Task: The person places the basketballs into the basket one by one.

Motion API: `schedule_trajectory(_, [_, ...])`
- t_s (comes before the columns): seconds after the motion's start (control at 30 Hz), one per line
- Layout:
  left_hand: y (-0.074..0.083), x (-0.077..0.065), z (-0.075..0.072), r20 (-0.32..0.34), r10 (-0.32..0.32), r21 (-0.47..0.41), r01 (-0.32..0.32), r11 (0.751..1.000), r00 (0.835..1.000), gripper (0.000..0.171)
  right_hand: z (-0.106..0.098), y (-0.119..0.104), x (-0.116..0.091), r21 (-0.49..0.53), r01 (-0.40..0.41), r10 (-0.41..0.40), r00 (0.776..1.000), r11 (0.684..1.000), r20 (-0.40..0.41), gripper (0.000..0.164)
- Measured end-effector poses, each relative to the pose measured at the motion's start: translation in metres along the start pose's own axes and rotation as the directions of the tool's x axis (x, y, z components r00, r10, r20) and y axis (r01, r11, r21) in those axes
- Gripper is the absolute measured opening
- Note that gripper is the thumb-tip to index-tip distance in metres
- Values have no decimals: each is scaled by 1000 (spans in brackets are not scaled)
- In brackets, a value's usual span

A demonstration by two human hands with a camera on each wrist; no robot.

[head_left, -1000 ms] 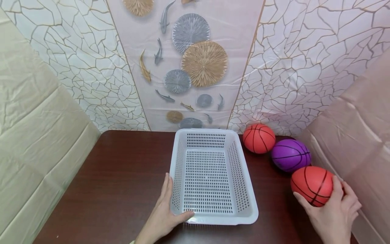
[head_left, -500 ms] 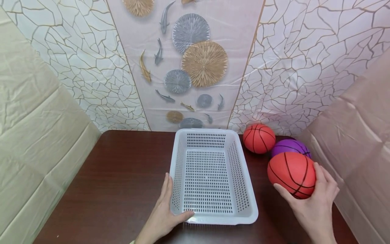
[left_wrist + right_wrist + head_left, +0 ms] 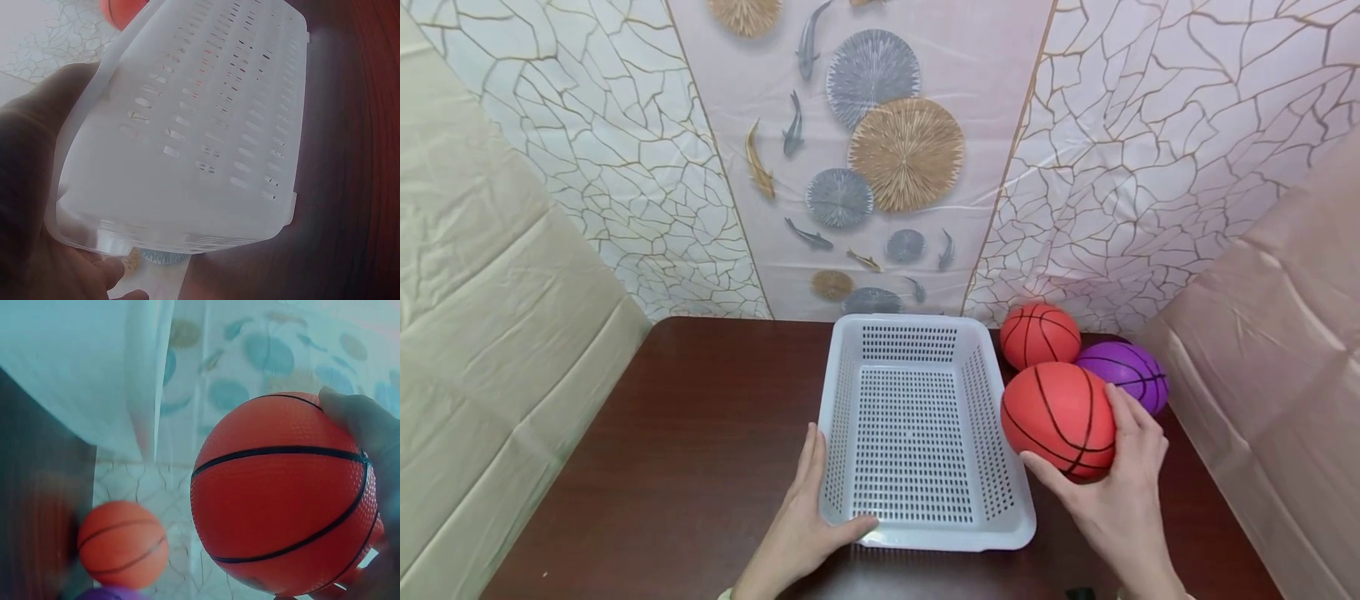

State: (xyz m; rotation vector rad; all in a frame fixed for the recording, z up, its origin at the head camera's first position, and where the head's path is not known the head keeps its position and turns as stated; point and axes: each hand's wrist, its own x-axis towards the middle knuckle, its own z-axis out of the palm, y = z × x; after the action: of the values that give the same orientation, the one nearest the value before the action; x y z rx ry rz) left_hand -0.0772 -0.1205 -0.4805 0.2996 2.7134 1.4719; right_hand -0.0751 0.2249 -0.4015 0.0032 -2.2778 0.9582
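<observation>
In the lower middle, the left hand (image 3: pixel 802 523) is spread, its thumb over the near rim of a white basket (image 3: pixel 913 450). At right, the right hand (image 3: pixel 1120 483) grips a red ball (image 3: pixel 1058 417); whether it touches the basket, I cannot tell well. It partly hides a purple ball (image 3: pixel 1129 375); farther stands another red ball (image 3: pixel 1040 329).

the head view was bright and evenly lit, its left cloth (image 3: pixel 482 333) tinged yellow-green, the right cloth (image 3: pixel 1262 317) pinkish. haze softened the left wrist view, the left hand (image 3: pixel 31 169) in deep shade. a bluish cast covered the right wrist view, where the patterned wall (image 3: pixel 269 353) blurred.
</observation>
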Motion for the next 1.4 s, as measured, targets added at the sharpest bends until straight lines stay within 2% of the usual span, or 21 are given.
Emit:
schedule_trajectory(0.17, [1, 0, -1, -3, -1, -3, 1, 1000, 1000, 127, 12, -8, -4, 15, 66, -67, 997, 998, 41, 126])
schedule_trajectory(0.4, [0, 0, 0, -6, -2, 6, 2, 1000, 1000, 128, 29, -17, -10, 56, 160, -165, 980, 986, 110, 121])
schedule_trajectory(0.57, [0, 1, 0, -11, -8, 6, 8, 1000, 1000, 129, 41, -22, -15, 35, 182, -186, 962, 983, 198, 119])
schedule_trajectory(0.8, [0, 1, 0, -17, -4, -4, 4, 1000, 1000, 129, 59, -23, -21, -21, 237, -220, 927, 971, 305, 112])
schedule_trajectory(0.97, [-1, 1, 1, -21, 0, 0, 0, 1000, 1000, 129, 67, -23, -21, -36, 270, -244, 912, 962, 329, 109])
schedule_trajectory(1.17, [0, 0, 1, -19, -2, 0, 2, 1000, 1000, 128, 69, -23, -22, -44, 262, -228, 902, 964, 367, 110])
schedule_trajectory(1.4, [1, -1, 0, -31, 1, 28, 0, 1000, 1000, 128, 70, -25, -23, -44, 252, -218, 900, 967, 377, 106])
